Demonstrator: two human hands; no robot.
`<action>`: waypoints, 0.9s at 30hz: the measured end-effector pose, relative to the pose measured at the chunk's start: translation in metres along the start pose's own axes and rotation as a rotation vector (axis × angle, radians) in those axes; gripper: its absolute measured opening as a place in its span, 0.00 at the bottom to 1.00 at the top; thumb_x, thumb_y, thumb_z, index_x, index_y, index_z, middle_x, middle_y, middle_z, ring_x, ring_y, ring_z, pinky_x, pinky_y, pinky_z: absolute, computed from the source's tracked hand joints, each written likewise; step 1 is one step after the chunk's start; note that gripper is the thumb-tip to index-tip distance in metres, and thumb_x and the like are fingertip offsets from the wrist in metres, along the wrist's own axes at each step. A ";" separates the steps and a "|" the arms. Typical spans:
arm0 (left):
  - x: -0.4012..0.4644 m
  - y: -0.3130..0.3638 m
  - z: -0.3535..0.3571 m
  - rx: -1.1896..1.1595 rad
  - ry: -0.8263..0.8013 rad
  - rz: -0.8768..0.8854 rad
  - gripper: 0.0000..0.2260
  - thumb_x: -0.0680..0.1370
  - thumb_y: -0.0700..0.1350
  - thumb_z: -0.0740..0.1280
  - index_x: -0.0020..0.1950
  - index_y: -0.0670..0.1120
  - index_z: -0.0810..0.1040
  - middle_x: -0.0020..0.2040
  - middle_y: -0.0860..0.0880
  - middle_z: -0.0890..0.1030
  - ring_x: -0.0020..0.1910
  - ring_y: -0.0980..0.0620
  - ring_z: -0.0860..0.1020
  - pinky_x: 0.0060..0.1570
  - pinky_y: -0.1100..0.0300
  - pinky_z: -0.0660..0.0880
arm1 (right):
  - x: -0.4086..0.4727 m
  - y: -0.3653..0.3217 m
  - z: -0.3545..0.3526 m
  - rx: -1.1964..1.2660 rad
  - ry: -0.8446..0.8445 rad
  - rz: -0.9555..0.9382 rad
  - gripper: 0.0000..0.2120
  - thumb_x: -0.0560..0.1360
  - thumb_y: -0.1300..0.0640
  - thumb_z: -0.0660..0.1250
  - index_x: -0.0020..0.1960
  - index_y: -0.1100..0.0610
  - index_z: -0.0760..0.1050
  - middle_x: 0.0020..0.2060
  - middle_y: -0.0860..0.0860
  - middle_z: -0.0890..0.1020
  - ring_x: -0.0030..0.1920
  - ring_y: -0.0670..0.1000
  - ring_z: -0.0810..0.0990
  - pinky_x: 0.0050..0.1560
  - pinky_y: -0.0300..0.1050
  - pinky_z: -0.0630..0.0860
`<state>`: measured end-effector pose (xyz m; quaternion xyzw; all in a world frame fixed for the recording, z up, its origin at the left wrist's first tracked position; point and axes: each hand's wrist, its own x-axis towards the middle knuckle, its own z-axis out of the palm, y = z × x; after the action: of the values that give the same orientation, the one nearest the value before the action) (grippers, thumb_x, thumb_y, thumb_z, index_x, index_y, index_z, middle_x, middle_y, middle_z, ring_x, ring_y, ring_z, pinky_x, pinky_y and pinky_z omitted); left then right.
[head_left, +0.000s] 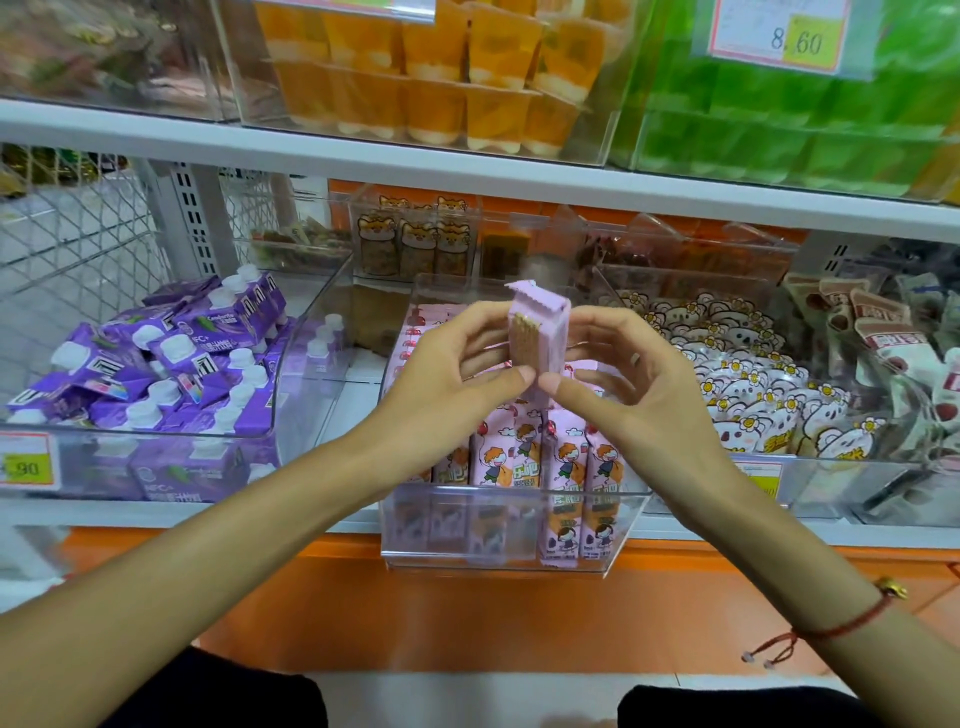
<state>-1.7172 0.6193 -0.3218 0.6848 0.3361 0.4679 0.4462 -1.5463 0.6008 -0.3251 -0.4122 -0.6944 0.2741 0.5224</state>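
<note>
A pink wafer packet stands upright between both hands, above a clear plastic bin on the lower shelf. My left hand holds the packet's left side, fingers curled behind it and thumb at its lower edge. My right hand holds the right side the same way, thumb tip meeting the left thumb. Several more pink packets with a cartoon child stand in rows inside the bin below.
A bin of purple drink cartons stands at the left, a bin of white bear-print packets at the right. Orange jelly cups and green packs fill the upper shelf. An orange panel runs below the shelf edge.
</note>
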 end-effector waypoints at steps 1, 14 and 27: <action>0.000 0.000 0.001 -0.043 0.032 -0.017 0.18 0.77 0.35 0.66 0.65 0.44 0.72 0.60 0.50 0.80 0.58 0.57 0.79 0.60 0.59 0.76 | -0.001 0.000 0.001 -0.019 -0.005 -0.002 0.23 0.70 0.57 0.75 0.62 0.48 0.71 0.54 0.42 0.80 0.57 0.43 0.78 0.58 0.38 0.74; 0.004 0.003 -0.005 -0.217 0.198 -0.055 0.38 0.64 0.52 0.74 0.72 0.56 0.62 0.67 0.58 0.72 0.62 0.58 0.77 0.59 0.57 0.75 | -0.002 -0.012 0.001 0.097 0.089 0.056 0.17 0.72 0.51 0.70 0.59 0.52 0.71 0.44 0.49 0.85 0.44 0.46 0.83 0.48 0.41 0.79; 0.007 0.000 -0.015 -0.031 0.086 -0.006 0.19 0.68 0.50 0.74 0.56 0.48 0.75 0.47 0.54 0.85 0.45 0.58 0.83 0.42 0.69 0.77 | 0.001 -0.001 -0.014 -0.187 0.147 0.033 0.19 0.73 0.42 0.61 0.58 0.52 0.71 0.45 0.43 0.79 0.44 0.38 0.76 0.43 0.27 0.70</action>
<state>-1.7286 0.6297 -0.3166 0.6562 0.3496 0.5006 0.4433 -1.5334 0.6005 -0.3201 -0.4894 -0.6700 0.1855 0.5265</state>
